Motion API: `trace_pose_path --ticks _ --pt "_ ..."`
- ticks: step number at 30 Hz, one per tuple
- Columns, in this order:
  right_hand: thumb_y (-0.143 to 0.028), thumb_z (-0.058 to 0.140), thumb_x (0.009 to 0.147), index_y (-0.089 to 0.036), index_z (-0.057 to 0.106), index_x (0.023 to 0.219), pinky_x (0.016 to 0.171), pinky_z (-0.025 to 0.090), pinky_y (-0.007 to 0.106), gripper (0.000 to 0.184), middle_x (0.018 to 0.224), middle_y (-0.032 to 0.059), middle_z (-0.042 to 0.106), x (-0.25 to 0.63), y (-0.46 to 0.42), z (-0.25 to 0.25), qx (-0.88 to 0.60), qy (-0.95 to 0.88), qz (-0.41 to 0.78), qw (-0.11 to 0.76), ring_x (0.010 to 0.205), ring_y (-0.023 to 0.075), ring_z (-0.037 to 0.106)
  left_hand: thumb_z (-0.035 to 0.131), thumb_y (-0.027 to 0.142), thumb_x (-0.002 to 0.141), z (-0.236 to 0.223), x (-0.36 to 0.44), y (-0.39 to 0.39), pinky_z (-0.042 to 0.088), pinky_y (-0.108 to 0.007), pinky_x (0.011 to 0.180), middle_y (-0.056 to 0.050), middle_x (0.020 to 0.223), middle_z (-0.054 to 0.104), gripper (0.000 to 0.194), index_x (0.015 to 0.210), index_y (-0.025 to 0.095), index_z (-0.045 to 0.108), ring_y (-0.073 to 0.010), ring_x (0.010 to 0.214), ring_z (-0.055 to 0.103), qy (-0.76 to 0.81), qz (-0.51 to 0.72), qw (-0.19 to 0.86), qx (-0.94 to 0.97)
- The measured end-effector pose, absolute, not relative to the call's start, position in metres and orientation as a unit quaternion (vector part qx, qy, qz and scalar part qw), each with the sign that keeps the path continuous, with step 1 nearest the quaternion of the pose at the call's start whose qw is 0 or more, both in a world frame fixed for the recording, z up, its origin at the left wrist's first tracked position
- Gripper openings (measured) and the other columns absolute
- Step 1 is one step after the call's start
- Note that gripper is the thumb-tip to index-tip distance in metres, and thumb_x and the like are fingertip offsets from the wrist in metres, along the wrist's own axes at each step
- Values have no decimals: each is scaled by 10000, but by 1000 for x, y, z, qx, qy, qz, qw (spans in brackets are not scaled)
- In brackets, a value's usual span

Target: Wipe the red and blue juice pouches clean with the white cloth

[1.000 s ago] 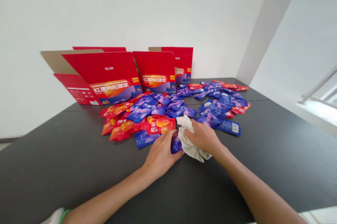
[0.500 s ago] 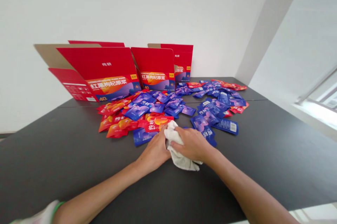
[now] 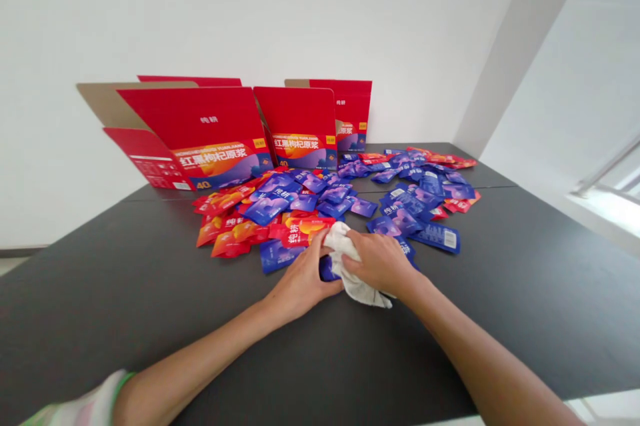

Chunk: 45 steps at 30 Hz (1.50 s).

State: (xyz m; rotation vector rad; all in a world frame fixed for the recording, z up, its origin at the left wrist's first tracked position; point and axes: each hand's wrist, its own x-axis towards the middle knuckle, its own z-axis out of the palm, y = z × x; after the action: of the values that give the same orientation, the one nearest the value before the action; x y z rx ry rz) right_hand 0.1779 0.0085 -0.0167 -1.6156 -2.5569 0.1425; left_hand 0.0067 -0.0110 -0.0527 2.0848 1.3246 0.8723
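A crumpled white cloth (image 3: 357, 286) is bunched in my right hand (image 3: 383, 263), with the fingers closed round it and its loose end hanging toward me. Beside it, my left hand (image 3: 300, 283) curves its thumb and fingers round a blue pouch (image 3: 327, 269), which shows in the gap of the hand. The cloth lies against this pouch and hides part of it. Just beyond the left fingers lie a red pouch (image 3: 300, 231) and another blue pouch (image 3: 280, 256). To the right of my right hand is a blue pouch with a barcode label (image 3: 436, 237).
Red and blue pouches spread in loose heaps (image 3: 273, 203) over the dark table (image 3: 200, 319). Behind them stand several red cartons (image 3: 220, 139) with raised flaps, near the white wall. A metal rail (image 3: 607, 166) is at the far right.
My left thumb and fingers have spread a little, and the blue pouch now shows between them. The cloth and my right hand have shifted slightly right and away. The whole view has shifted slightly.
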Motion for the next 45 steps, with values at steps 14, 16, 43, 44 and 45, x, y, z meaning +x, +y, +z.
trace_pose_path --ticks 14,16,43,44,45 --pt "-427 385 864 -194 491 1134 713 383 306 372 968 109 660 182 9 -19 -569 -820 22 56 874 246 619 697 327 688 -53 3 -10 321 -447 1026 -67 1232 570 843 1365 223 206 -270 1225 448 496 291 270 772" --pt "-439 411 849 -207 498 1121 716 381 296 368 981 92 658 180 7 -18 -514 -855 41 61 884 239 615 701 314 679 -53 3 -9 348 -423 1013 -82 1281 524 819 1351 217 243 -268 1217 455 479 304 272 777" --pt "-400 393 877 -193 495 1171 672 344 280 374 968 100 661 180 8 -25 -546 -836 23 51 869 233 618 751 323 623 -53 -3 -12 319 -412 1017 -97 1248 543 1039 1429 205 105 -277 1197 452 473 303 304 769" --pt "-409 399 874 -199 492 1177 674 344 277 381 975 94 661 180 9 -26 -522 -851 34 56 873 229 616 752 323 620 -54 -3 -12 324 -411 1013 -104 1269 525 1043 1430 205 105 -280 1200 449 472 304 303 770" --pt "-420 403 871 -210 492 1174 673 344 273 380 979 85 661 180 9 -26 -493 -866 48 60 872 224 616 753 327 617 -54 -3 -12 331 -409 1009 -115 1309 488 1043 1431 205 111 -285 1208 441 469 308 300 772"
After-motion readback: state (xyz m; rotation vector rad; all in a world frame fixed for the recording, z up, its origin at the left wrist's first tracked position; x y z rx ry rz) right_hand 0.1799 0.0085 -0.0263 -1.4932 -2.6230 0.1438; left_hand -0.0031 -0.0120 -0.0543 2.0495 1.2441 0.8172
